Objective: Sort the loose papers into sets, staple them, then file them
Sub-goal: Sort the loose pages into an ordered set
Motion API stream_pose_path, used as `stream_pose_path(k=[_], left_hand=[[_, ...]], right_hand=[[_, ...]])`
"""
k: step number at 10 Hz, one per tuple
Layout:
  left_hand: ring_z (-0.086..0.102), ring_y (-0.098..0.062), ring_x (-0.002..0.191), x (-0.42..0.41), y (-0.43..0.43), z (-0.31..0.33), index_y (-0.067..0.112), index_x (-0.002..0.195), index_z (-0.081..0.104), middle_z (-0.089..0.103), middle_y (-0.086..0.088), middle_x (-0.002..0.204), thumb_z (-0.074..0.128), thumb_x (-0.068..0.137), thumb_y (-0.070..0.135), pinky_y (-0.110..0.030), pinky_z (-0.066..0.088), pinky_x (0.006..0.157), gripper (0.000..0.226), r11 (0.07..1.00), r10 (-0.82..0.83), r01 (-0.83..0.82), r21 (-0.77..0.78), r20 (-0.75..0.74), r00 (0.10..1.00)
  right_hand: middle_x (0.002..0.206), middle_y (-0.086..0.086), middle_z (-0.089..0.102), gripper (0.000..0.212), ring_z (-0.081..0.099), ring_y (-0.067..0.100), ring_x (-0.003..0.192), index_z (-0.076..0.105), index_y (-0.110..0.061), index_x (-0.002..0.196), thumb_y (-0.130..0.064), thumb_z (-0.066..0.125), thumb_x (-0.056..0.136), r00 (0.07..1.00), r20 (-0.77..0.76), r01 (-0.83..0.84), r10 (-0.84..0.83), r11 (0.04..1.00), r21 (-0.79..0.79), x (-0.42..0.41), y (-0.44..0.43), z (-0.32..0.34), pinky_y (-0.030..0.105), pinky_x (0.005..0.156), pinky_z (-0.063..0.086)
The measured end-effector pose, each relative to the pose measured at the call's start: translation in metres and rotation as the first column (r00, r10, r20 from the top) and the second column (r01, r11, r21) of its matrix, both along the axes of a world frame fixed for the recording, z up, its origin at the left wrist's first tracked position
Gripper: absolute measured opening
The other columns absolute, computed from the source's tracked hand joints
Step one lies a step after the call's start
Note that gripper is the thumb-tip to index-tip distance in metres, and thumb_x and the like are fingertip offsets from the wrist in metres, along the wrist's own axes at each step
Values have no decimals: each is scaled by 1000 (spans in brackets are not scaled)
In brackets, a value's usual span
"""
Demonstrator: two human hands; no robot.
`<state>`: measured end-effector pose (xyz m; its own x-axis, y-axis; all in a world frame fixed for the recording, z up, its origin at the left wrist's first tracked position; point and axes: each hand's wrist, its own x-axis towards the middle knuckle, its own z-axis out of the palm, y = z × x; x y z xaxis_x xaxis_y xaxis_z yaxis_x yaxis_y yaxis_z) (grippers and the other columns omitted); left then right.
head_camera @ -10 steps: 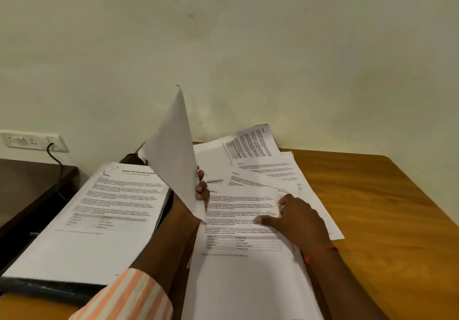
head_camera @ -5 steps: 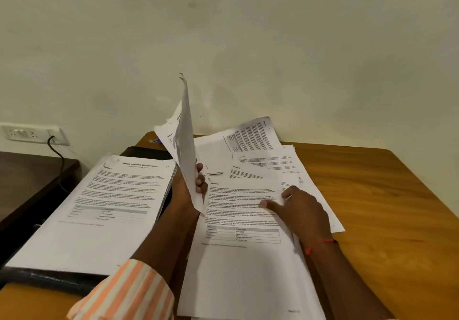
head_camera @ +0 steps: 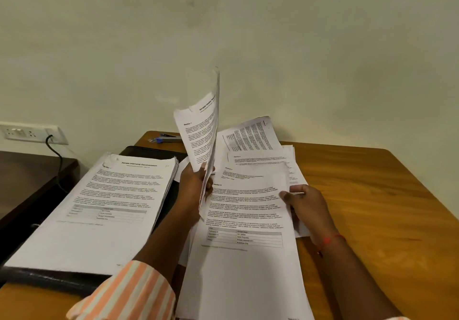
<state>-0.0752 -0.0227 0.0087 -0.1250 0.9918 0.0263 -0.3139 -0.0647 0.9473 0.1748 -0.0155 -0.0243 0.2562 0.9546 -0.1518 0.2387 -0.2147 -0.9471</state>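
The left hand's (head_camera: 192,185) sheets (head_camera: 201,135) have turned, showing "Section 1".

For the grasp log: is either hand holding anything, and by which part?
The left hand grips the raised papers by their lower edge; the right hand pinches the flat top sheet at its right edge, thumb on top.

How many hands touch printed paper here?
2. The left hand grips the upright white printed sheets at centre; the right hand pinches the edge of the front loose white sheet. No others visible.
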Motion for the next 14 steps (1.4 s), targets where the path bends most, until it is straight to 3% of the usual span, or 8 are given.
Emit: stream_pose_path(k=[2, 4, 7, 8, 10, 11, 12, 14], left_hand=[[49, -66, 111, 2, 15, -7, -4, 133, 54, 52, -43, 125, 52, 105, 27, -73, 42, 95, 41, 996, 92, -89, 28, -142, 986], [68, -14, 115, 18, 16, -14, 35, 127, 63, 72, 11, 124, 53, 106, 24, -42, 55, 99, 26, 998, 19, -2, 70, -248, 969], [69, -17, 113, 26, 23, -39, 18, 136, 61, 73, 4, 124, 50, 107, 14, -39, 54, 99, 31, 991, -23, 14, -132, -69, 997], [69, -19, 113, 24, 26, -39, 24, 129, 64, 73, 4, 123, 52, 106, 14, -40, 54, 99, 28, 991, 7, -14, -134, -52, 999], [69, -21, 112, 19, 29, -42, 29, 128, 64, 74, 6, 118, 53, 106, 17, -45, 55, 97, 27, 987, 74, -77, -140, -29, 997], [69, -21, 112, 19, 28, -42, 34, 116, 67, 74, 5, 120, 52, 106, 17, -44, 55, 95, 25, 986, 73, -76, -150, -26, 997], [69, -19, 113, 19, 30, -43, 34, 117, 66, 74, 7, 119, 52, 106, 16, -43, 54, 99, 25, 986, 74, -77, -146, -25, 997], [68, -18, 115, 21, 30, -45, 25, 133, 63, 73, 8, 123, 54, 105, 18, -47, 52, 104, 30, 993, 52, -58, -104, -52, 997]], right_hand=[[82, 12, 74, 25, 74, 29, 80, 56, -6, 72, -4, 65, 95, 983, -126, -136, 135, 991, -3, 3, -7, 7, 33, 62, 59], [63, -8, 45, 35, 50, 2, 53, 42, -6, 72, -7, 72, 89, 969, 203, 62, -139, 937, 343, -11, -13, 9, 6, 46, 37], [85, -3, 63, 19, 64, 16, 81, 52, -11, 90, -25, 60, 100, 892, -203, 452, -404, 816, 360, 11, 8, 7, 22, 59, 48], [100, 0, 73, 16, 72, 21, 93, 62, -15, 109, -27, 63, 99, 917, -350, 299, -191, 909, 289, 15, 4, 9, 37, 74, 60], [100, -8, 76, 28, 75, 20, 86, 63, -34, 112, -14, 69, 94, 957, 24, -289, 288, 957, 14, 23, -13, 8, 42, 60, 62], [100, 1, 77, 15, 75, 23, 83, 68, -26, 106, -14, 64, 98, 997, -6, -77, 79, 989, 125, 35, -5, 4, 50, 71, 63], [114, 9, 71, 13, 68, 27, 101, 67, -20, 112, -20, 60, 100, 906, -51, 414, -419, 859, 301, 47, 4, -2, 54, 91, 57], [126, 6, 63, 29, 63, 15, 109, 57, -6, 125, -25, 53, 104, 680, -286, 703, -675, 489, 517, 75, 3, 10, 25, 88, 55]])
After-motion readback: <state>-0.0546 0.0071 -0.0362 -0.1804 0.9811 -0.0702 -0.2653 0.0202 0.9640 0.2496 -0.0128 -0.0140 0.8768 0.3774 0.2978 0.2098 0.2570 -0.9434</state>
